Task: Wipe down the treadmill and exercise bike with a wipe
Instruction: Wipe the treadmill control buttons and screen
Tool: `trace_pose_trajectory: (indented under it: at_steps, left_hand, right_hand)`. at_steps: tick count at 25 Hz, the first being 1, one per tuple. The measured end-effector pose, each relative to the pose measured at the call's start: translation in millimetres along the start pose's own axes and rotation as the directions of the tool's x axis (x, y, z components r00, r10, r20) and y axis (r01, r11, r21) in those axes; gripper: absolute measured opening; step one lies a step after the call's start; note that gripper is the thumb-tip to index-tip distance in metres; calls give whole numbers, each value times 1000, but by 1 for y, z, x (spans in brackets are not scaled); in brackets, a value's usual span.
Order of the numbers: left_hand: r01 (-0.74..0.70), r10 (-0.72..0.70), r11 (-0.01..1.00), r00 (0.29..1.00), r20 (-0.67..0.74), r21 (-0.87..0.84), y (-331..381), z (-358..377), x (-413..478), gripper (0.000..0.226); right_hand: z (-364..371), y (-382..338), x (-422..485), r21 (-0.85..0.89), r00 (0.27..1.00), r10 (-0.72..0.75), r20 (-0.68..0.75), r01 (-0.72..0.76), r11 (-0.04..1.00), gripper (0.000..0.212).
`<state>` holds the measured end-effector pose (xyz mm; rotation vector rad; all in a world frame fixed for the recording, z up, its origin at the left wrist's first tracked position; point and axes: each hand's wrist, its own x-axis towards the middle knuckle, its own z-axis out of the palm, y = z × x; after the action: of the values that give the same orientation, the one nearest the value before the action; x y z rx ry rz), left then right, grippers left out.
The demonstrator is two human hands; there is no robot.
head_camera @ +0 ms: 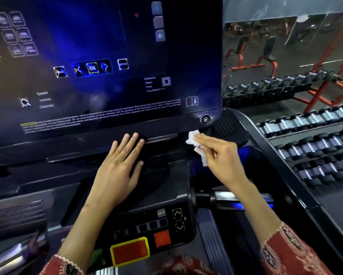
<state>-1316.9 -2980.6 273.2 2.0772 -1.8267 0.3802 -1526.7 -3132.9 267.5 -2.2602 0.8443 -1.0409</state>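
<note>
Red patterned sleeves (291, 253) frame the bottom edge, well below the screen (107, 66) of the treadmill (38, 175). Between them, further under the screen, sits a control panel with a large red button (130, 252) rimmed in yellow, a smaller orange-red button (162, 238) just beside it, and two arrow keys (177, 213). Closer to the screen, the left hand (119, 165) lies flat on the black ledge directly beneath the screen's lower edge, palm down, fingers (127, 141) straight and slightly spread, grasping nothing. The right hand (222, 155) is under the screen's lower right corner, its thumb and fingertips pinching a crumpled white wipe (194, 143). The wipe's upper end touches the black trim at that corner, just below a small round socket (205, 119) and beside a dotted speaker grille (226, 124); its loose end hangs down from the fingers. Below the right wrist a black and silver handlebar (226, 196) juts out sideways, with a blue glow along it. The screen itself is lit dark blue, showing an OK key (92, 67), rows of icons and fine white print. To the right of the screen stand racks of dumbbells (315, 143), and above them a mirror (285, 56) reflects red-framed benches.
</note>
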Motion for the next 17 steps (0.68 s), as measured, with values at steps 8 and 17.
trace_pose_trajectory:
  at_steps: [8, 17]
  left_hand:
    - [334, -303, 941, 896, 325, -45, 7, -23, -70, 88]
    - [399, -331, 915, 818, 470, -52, -19, -39, -85, 107]
  right_hand:
    - [33, -66, -11, -268, 436, 129, 891, 275, 923, 50]
    - [38, -100, -5, -376, 389, 285, 876, 183, 908, 46]
